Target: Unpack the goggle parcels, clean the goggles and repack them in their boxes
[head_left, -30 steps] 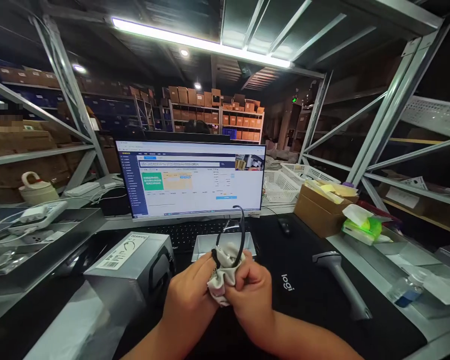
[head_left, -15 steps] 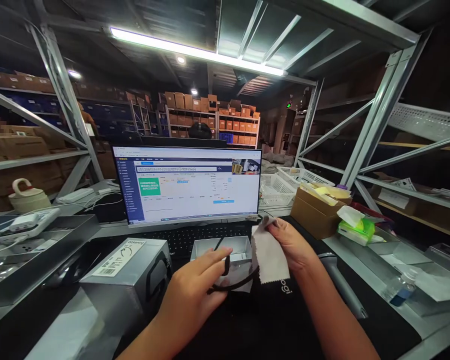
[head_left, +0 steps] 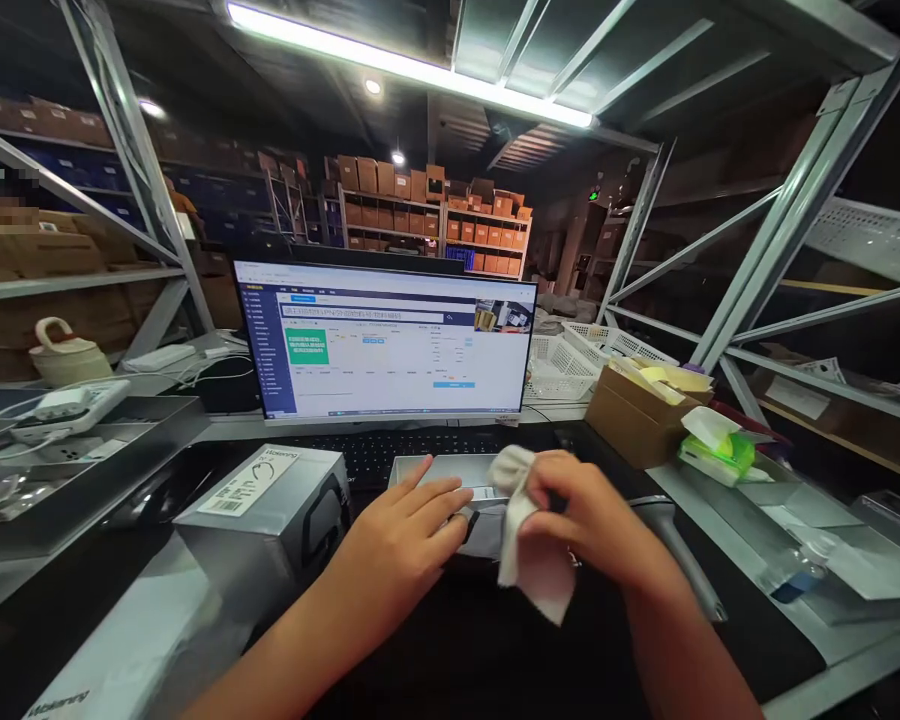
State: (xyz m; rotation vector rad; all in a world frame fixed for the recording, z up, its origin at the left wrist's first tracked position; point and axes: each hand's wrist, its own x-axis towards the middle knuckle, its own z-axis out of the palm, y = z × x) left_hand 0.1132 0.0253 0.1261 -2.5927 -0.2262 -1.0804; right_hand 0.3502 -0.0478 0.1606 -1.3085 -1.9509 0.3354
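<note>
My right hand (head_left: 596,515) pinches a pale grey cleaning cloth (head_left: 546,580) with zigzag-cut edges, bunched at the top and hanging down. Facing it, my left hand (head_left: 401,530) is closed on black neckband headphones (head_left: 472,524); only a small dark piece shows past the fingers, the rest being hidden. Behind both hands sits an open grey box (head_left: 424,470) with a white label inside. To the left stands a grey retail box (head_left: 270,535) bearing a barcode sticker and a black headphone picture.
A monitor (head_left: 390,350) stands behind a black keyboard (head_left: 375,455). On the right are a handheld scanner (head_left: 686,565), a cardboard box (head_left: 630,420), a tissue pack (head_left: 720,450) and a small bottle (head_left: 799,570). Grey trays and a power strip (head_left: 71,410) occupy the left.
The cloth has become more bunched, and my right hand has turned and moved slightly lower. My left hand now covers most of the headphones. The camera view has tilted and shifted slightly.
</note>
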